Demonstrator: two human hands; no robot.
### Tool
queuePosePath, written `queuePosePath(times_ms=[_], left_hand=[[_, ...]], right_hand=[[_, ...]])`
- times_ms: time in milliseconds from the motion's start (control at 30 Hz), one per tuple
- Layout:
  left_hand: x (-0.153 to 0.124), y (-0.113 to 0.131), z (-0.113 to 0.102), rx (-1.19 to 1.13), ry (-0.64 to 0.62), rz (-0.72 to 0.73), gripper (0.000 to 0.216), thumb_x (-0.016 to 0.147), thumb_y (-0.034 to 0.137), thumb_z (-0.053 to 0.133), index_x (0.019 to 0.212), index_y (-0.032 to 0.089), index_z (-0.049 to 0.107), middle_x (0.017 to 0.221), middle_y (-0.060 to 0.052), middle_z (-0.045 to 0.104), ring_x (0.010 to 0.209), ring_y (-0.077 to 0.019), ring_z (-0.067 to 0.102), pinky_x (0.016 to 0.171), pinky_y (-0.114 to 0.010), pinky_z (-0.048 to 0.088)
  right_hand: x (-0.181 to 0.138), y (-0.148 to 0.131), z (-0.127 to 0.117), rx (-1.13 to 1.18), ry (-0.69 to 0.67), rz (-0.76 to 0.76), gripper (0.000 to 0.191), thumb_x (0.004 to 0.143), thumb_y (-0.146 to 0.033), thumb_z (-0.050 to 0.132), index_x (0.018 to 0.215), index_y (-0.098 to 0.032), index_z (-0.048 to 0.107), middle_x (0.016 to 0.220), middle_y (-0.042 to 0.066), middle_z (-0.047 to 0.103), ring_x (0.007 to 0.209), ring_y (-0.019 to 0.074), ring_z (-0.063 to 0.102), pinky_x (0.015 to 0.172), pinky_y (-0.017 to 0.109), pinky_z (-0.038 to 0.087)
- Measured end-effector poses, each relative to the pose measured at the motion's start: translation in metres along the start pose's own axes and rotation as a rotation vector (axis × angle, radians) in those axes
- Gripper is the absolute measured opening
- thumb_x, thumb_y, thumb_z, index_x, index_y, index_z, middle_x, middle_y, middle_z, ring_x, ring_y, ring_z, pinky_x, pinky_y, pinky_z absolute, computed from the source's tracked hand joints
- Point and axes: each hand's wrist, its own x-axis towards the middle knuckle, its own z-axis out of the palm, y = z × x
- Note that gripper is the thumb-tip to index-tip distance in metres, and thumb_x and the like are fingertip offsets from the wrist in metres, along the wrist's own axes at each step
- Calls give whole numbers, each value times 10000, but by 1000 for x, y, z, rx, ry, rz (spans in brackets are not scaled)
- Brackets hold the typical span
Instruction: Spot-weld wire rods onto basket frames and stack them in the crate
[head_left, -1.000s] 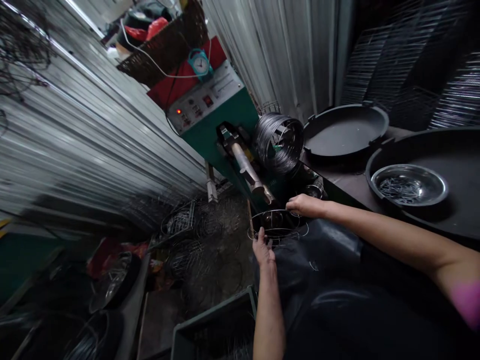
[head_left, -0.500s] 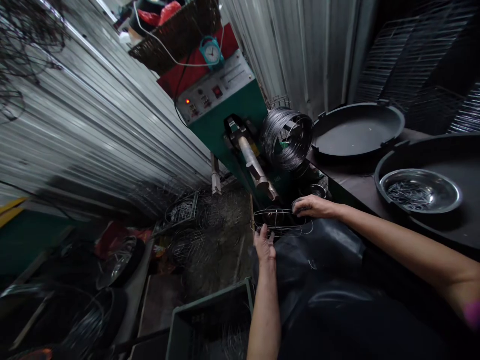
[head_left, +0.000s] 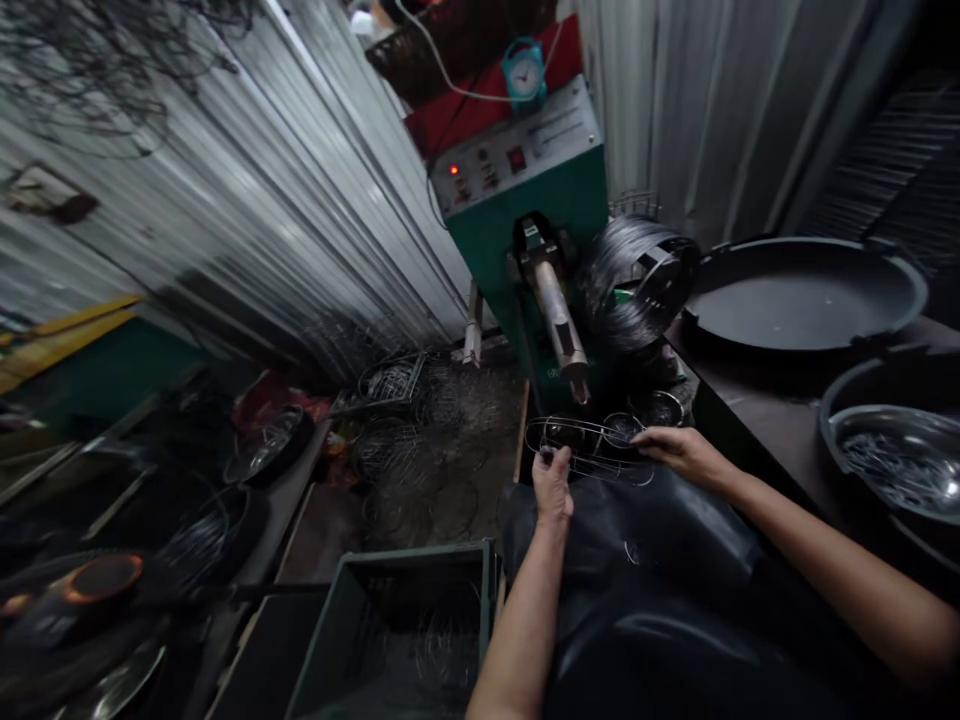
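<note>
Between my hands is a wire frame (head_left: 592, 466) made of thin, bent metal rods with rounded ends. My left hand (head_left: 553, 484) pinches its left end, thumb on top. My right hand (head_left: 686, 455) has its fingers closed on the right end. The frame is held just in front of a dark apron (head_left: 637, 560), below the tip of a green welding machine (head_left: 480, 250). The machine's metal arm (head_left: 559, 318) points down toward the frame, apart from it. Fine details of the wires are too thin to make out.
A coil of wire (head_left: 637, 285) is beside the machine. At right are a large dark round tray (head_left: 802, 300) and a steel bowl (head_left: 892, 460) with small metal pieces. A green crate (head_left: 409, 565) holding wire pieces stands lower left. Wire parts (head_left: 442, 420) lie on the floor.
The view has swung left, so the machine and trays appear farther right. The wire frame has tilted down to the right, and my right hand has moved to its right end.
</note>
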Motion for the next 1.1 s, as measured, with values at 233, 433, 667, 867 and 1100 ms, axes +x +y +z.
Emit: queuePosePath(times_ms=[233, 433, 667, 867, 1100], left_hand=[[10, -12, 10, 91, -97, 196, 385, 525, 227, 790, 762, 165, 492, 699, 52, 469, 646, -55, 453, 691, -198, 371], [17, -23, 9, 300, -104, 280, 447, 507, 287, 808, 817, 177, 505, 745, 40, 478, 684, -79, 463, 696, -219, 375], [15, -31, 12, 495, -72, 363, 461, 514, 357, 797, 847, 181, 530, 803, 7, 507, 767, -118, 496, 758, -256, 391], [12, -33, 15, 603, -95, 418, 442, 545, 366, 781, 855, 179, 527, 806, -7, 509, 765, -132, 499, 760, -272, 404], [15, -36, 15, 660, -98, 439, 436, 571, 369, 768, 868, 174, 515, 809, -10, 506, 764, -131, 492, 758, -277, 408]], right_hand=[[-8, 28, 15, 5, 180, 109, 370, 769, -524, 527, 870, -204, 684, 864, 70, 704, 836, 254, 656, 771, 374, 523], [-10, 34, 25, -187, 334, -48, 277, 820, -424, 508, 937, -229, 666, 988, 83, 651, 921, 229, 623, 844, 381, 500], [-7, 25, 34, -230, 478, -36, 235, 822, -412, 532, 924, -217, 615, 993, 88, 591, 933, 225, 586, 843, 384, 482], [-8, 28, 38, -212, 498, -72, 207, 856, -362, 502, 990, -237, 598, 988, 74, 577, 939, 215, 565, 843, 384, 470], [0, 32, 34, -212, 430, -91, 215, 846, -397, 504, 887, -252, 657, 1026, 75, 555, 967, 224, 550, 843, 391, 469]])
